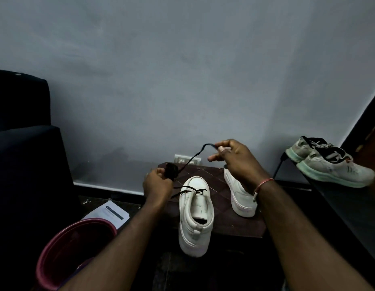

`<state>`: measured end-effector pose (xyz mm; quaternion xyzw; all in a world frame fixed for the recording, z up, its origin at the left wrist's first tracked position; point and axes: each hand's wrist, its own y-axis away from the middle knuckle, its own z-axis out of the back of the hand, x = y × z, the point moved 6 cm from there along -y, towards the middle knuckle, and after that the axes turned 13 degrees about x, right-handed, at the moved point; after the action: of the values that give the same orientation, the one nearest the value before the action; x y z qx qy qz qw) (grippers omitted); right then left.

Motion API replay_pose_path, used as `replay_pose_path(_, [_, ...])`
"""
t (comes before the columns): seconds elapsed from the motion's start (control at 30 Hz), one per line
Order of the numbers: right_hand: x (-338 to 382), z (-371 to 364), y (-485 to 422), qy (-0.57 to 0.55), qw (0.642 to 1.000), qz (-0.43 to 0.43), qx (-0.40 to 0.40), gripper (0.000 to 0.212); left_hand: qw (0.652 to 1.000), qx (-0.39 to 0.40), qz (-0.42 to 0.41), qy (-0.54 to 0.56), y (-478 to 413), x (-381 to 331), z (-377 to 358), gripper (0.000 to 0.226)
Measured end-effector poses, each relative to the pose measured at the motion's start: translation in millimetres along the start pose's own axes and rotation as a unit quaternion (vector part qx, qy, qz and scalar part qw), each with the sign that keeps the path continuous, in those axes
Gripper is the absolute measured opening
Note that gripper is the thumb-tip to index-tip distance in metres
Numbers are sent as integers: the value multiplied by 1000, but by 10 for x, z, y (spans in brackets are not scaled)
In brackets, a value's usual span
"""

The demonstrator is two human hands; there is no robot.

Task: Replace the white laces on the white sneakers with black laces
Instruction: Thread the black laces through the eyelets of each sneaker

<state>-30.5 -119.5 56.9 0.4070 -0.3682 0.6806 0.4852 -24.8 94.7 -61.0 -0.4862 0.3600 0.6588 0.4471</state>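
Two white sneakers stand on a dark low stool point(230, 225). The near sneaker point(195, 215) has its heel toward me and a black lace point(193, 189) threaded through its lower eyelets. The other sneaker point(241, 196) stands to its right, partly behind my right wrist. My left hand point(156, 184) grips a coiled bundle of black lace point(171, 170). One strand point(195, 157) runs up from the bundle to my right hand point(234, 160), which pinches its end above the stool.
A red bucket point(63, 253) is at my lower left, with a printed paper point(111, 213) on the floor behind it. A dark sofa point(25, 143) fills the left. A worn pair of grey sneakers point(329, 162) lies on a dark ledge at right. A wall socket point(186, 159) is behind the stool.
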Motion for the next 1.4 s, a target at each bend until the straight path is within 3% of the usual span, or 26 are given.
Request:
replay_pose_path(0.07, [78,-141,-44,25,998,-12,56,14,995,2,-86,-43,65,-163,10,38])
replay_pose_path(0.13, [186,-265,-114,93,992,-6,88,15,982,29,-184,-11,223,-429,-53,42])
replay_pose_path(0.23, [289,-367,-220,77,995,39,46,13,961,91,-247,87,415,-765,-137,47])
replay_pose_path(0.3, [275,-376,-257,36,997,62,-16,13,951,129,-226,169,470,-867,-192,42])
replay_pose_path(0.43, [31,-495,-235,-82,993,55,-67,18,918,220,-70,322,419,-828,-382,27])
replay_pose_path(0.5, [-65,-519,-205,-121,988,48,-85,19,909,297,-25,291,446,-791,-486,17])
replay_pose_path(0.57, [-150,-538,-204,-162,983,41,-72,20,915,324,-11,242,481,-749,-503,27])
replay_pose_path(0.63, [-246,-542,-216,-187,981,29,-45,18,930,303,-17,209,450,-726,-462,31])
replay_pose_path(0.7, [-369,-470,-190,-167,984,18,-60,9,961,231,-64,136,310,-681,-386,30])
replay_pose_path(0.8, [-559,-362,-57,12,997,-28,-68,25,981,151,-114,-47,203,-602,-345,33])
replay_pose_path(0.9, [-760,-515,88,253,963,-92,21,40,969,153,-102,-163,303,-527,-440,26])
replay_pose_path(0.97, [-919,-583,123,298,947,-117,37,28,957,167,-97,-214,355,-465,-563,20])
replay_pose_path(1.07, [-1120,-513,164,185,976,-97,-52,15,939,160,-106,-285,398,-380,-676,15])
replay_pose_path(1.13, [-1250,-471,257,23,990,-88,-111,17,937,155,-113,-291,392,-322,-738,13])
replay_pose_path(1.23, [-1459,-570,327,-208,958,-98,-172,21,939,164,-111,-283,373,-281,-754,12])
replay_pose_path(1.4, [-1538,-655,344,-325,916,-103,-213,17,944,156,-128,-261,348,-238,-732,14])
